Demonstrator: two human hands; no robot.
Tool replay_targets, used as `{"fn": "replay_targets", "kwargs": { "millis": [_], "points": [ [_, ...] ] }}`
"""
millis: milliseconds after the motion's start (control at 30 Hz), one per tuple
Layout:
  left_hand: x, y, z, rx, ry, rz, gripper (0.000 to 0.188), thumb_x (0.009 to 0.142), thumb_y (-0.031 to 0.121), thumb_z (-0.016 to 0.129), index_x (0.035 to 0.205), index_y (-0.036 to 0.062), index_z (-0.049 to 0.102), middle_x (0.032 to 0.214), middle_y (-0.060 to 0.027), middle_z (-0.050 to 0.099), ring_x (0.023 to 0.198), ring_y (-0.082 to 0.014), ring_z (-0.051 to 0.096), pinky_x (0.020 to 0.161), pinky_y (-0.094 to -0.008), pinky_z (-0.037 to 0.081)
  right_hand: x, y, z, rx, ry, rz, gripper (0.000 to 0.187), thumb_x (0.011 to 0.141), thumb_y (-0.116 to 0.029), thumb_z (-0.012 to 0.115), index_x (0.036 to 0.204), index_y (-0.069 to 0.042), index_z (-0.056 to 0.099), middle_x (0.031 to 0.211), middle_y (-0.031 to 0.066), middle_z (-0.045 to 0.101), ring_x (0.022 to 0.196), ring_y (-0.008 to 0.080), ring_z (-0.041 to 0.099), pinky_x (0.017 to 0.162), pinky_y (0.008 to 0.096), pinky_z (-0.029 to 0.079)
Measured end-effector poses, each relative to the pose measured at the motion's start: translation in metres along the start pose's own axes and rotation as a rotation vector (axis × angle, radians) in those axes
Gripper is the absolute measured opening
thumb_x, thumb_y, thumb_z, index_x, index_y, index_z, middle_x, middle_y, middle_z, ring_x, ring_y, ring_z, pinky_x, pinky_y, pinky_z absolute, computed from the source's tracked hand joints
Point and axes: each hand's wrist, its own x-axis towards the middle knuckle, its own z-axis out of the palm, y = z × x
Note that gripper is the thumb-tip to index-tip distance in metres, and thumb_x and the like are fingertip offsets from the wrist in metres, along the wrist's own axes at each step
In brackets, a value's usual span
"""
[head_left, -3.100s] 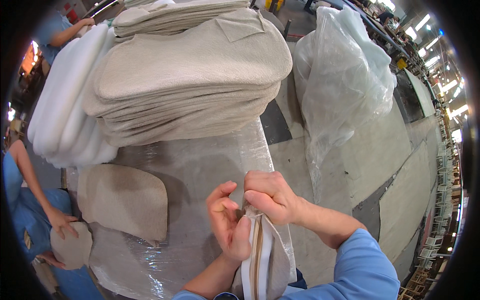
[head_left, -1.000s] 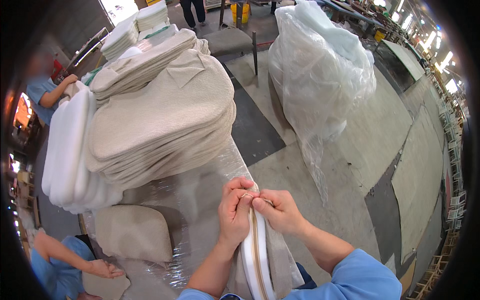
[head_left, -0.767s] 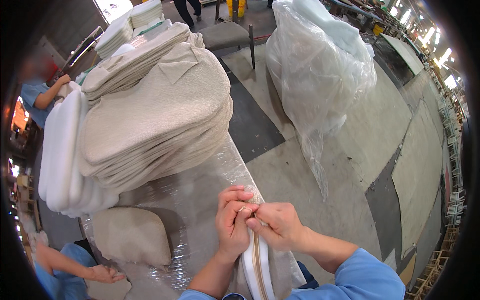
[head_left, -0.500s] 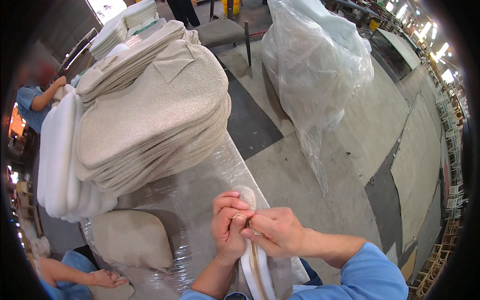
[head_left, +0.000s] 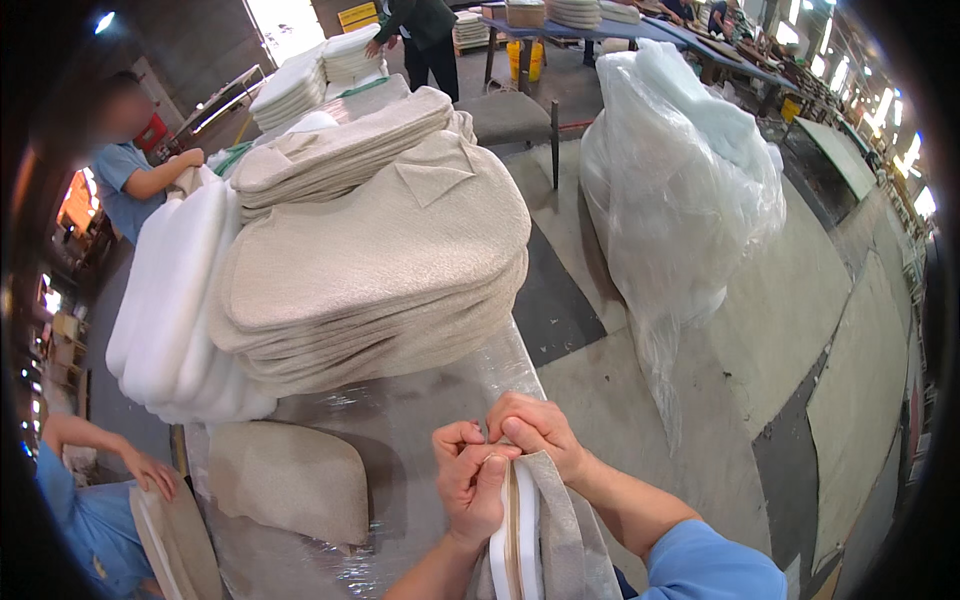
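A beige fabric cushion cover (head_left: 562, 520) stands on edge in front of me, with white padding (head_left: 531, 550) inside. A tan zipper strip (head_left: 514, 520) runs down its open side. My left hand (head_left: 470, 485) is closed in a pinch on the cover's upper end, by the top of the zipper. Right beside it, my right hand (head_left: 538, 432) pinches the same end from above and the right. The fingertips nearly meet, and they hide exactly which edge or tab is gripped.
Left of my hands, a beige cushion (head_left: 290, 482) lies on the plastic-wrapped table (head_left: 405, 430). Beyond rise stacked beige covers (head_left: 370, 265) and white pads (head_left: 170, 310). A plastic-wrapped bundle (head_left: 680, 190) stands on the floor, near a grey chair (head_left: 505, 118). Co-workers stand at left and far back.
My view has shifted, taking in more of the background. My right hand has moved up over the cover's end, whose rounded tip no longer sticks up. The near-left co-worker's hand now rests on a cushion.
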Motion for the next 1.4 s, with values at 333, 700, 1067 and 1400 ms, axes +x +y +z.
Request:
{"fn": "replay_targets", "kwargs": {
  "millis": [333,700,1067,1400],
  "points": [
    [-0.01,-0.026,0.017,-0.092,0.17,0.045,0.031,0.099,0.006,0.06,0.128,0.0022,0.051,0.133,-0.0173,0.045,0.121,-0.025,0.046,0.111,-0.0419,0.038,0.038,-0.035,-0.012,-0.54,-0.381,0.34,0.024,0.104,-0.018,0.059,0.093,0.002,0.066,0.087,0.0239,0.066,0.088,0.0466,0.066,0.078,0.0531,0.052],
    [0.01,-0.023,0.012,-0.525,0.051,-0.367,0.025,0.111,0.013,0.052,0.134,0.0007,0.054,0.125,-0.0116,0.062,0.112,-0.0191,0.063,0.104,-0.0362,0.05,0.015,0.014,-0.024,0.908,0.338,0.477,0.031,0.117,-0.036,0.042,0.125,-0.012,0.06,0.116,0.0061,0.067,0.115,0.023,0.064,0.103,0.0421,0.051],
    [0.122,-0.062,0.013,-0.08,-0.163,-0.677,0.038,0.115,0.034,0.048,0.112,0.0044,0.072,0.085,-0.0016,0.066,0.078,-0.0116,0.061,0.072,-0.0297,0.05,0.03,0.043,0.008,0.297,0.484,0.512,0.042,0.118,-0.05,0.042,0.132,-0.018,0.065,0.123,-0.0008,0.07,0.115,0.0135,0.063,0.099,0.0377,0.047],
    [0.09,-0.106,0.034,-0.057,-0.171,-0.355,0.036,0.116,0.031,0.048,0.134,0.0056,0.066,0.124,-0.0078,0.07,0.111,-0.0173,0.065,0.099,-0.0326,0.051,0.026,0.041,0.011,-0.186,0.462,0.189,0.067,0.116,-0.056,0.04,0.153,-0.001,0.054,0.14,0.0148,0.062,0.127,0.0256,0.059,0.114,0.0408,0.045]
  ]
}}
